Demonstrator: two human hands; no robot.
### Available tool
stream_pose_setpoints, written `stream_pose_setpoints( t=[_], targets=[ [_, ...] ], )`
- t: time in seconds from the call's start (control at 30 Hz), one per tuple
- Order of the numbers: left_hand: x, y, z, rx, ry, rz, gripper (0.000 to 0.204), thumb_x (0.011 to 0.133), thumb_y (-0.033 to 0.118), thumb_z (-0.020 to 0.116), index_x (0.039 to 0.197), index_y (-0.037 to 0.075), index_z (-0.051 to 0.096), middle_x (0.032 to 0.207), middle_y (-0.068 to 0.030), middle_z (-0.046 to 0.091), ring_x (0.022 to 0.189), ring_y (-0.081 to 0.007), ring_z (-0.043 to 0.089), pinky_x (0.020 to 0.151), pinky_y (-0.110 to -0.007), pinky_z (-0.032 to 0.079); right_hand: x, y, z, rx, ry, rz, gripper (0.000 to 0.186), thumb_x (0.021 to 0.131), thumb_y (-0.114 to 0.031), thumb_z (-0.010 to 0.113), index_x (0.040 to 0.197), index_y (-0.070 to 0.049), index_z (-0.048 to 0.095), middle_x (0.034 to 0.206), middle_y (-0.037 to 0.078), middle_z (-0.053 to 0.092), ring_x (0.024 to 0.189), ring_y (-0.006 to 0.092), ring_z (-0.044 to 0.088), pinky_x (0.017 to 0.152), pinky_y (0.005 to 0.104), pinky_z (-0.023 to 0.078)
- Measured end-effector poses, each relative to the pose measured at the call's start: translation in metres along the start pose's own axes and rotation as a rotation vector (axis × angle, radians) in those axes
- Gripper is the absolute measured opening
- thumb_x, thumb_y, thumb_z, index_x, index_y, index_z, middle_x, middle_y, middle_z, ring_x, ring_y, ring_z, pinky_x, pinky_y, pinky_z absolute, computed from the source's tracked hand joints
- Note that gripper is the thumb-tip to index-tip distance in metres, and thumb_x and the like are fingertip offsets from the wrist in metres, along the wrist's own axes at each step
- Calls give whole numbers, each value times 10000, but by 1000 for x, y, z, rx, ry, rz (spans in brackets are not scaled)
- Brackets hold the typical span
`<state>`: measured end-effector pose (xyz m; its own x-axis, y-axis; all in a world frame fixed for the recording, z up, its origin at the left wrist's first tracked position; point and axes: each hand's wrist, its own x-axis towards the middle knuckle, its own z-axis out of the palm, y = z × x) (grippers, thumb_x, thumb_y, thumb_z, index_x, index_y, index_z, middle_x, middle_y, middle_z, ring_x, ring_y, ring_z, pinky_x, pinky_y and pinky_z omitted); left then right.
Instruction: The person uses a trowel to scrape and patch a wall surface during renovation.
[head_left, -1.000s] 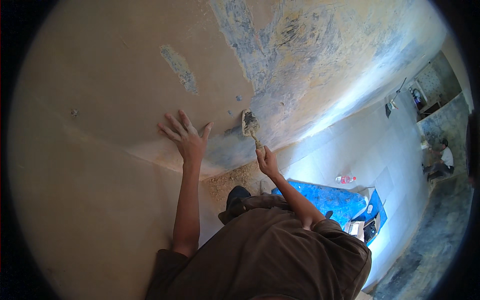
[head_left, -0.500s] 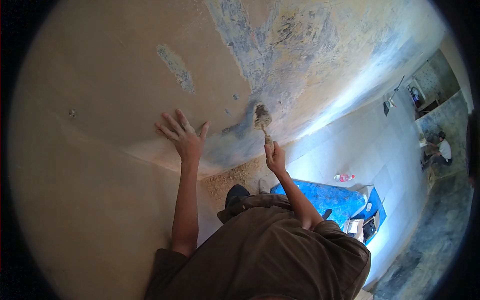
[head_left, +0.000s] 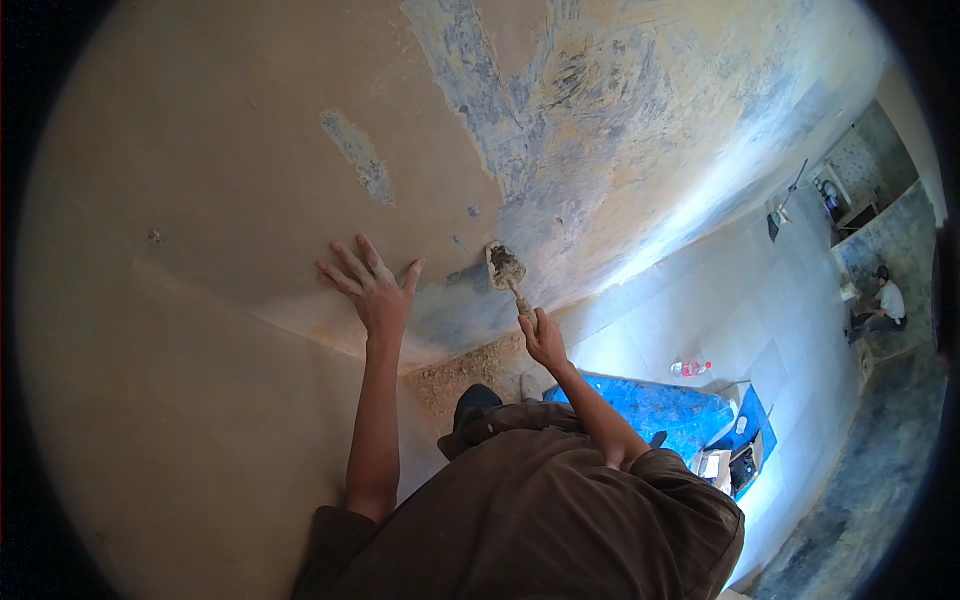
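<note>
Our left hand (head_left: pixel 378 300), fingers (head_left: pixel 373 258) spread wide, seems braced on the wall (head_left: pixel 230 150); our right hand (head_left: pixel 544 340) grips the trowel (head_left: pixel 507 270) by its handle (head_left: pixel 521 300), the blade (head_left: pixel 505 263) by the worn grey patch (head_left: pixel 465 305) near the wall's lower edge. We likely do best with a flat blade and short, even strokes.

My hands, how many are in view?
2: the left hand, spread open at the wall, and the right hand, gripping the trowel by its handle. Neither is hidden.
</note>
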<state>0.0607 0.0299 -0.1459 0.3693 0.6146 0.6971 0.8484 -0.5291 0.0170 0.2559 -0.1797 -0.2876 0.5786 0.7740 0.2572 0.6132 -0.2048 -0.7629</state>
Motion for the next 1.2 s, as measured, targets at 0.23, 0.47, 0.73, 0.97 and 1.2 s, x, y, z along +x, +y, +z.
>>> stream_pose_setpoints(
  t=[0.23, 0.47, 0.73, 0.97, 1.2],
  targets=[
    [4, 4, 0, -29, -32, -42, 1025, 784, 632, 616, 1450, -22, 193, 1473, -365, 65, 1315, -629, -12, 1017, -737, 132, 7, 6, 8, 15, -18, 18, 372, 933, -337, 560, 864, 16, 463, 526, 217, 506, 526, 430, 540, 476, 496, 357],
    [1, -1, 4, -10, -21, 0, 1072, 755, 640, 639, 1419, -91, 224, 1466, -388, 5, 1309, -634, -67, 1018, -731, 82, 7, -7, 14, 54, -62, 94, 370, 940, -327, 548, 884, 31, 474, 545, 241, 525, 552, 444, 553, 496, 511, 367],
    [4, 0, 3, -9, -12, 3, 1074, 750, 643, 643, 1417, -90, 229, 1464, -390, 6, 1307, -637, -64, 1015, -734, 76, 10, -16, 14, 47, -31, 74, 392, 940, -322, 550, 955, 63, 482, 536, 235, 517, 522, 431, 538, 483, 508, 358],
    [6, 1, 3, -8, -27, -22, 1064, 756, 657, 624, 1415, -86, 243, 1466, -386, 15, 1306, -639, -61, 1016, -732, 69, 16, -28, 13, 15, 41, 27, 324, 933, -288, 567, 894, 18, 469, 536, 222, 529, 531, 422, 559, 479, 509, 371],
    [1, -2, 6, 17, -49, -6, 1069, 755, 663, 622, 1416, -86, 241, 1467, -384, 14, 1304, -640, -69, 1015, -735, 68, 9, -23, 17, 79, -5, 38, 382, 936, -311, 560, 971, 64, 493, 520, 231, 500, 488, 423, 516, 463, 500, 343]
  ],
)
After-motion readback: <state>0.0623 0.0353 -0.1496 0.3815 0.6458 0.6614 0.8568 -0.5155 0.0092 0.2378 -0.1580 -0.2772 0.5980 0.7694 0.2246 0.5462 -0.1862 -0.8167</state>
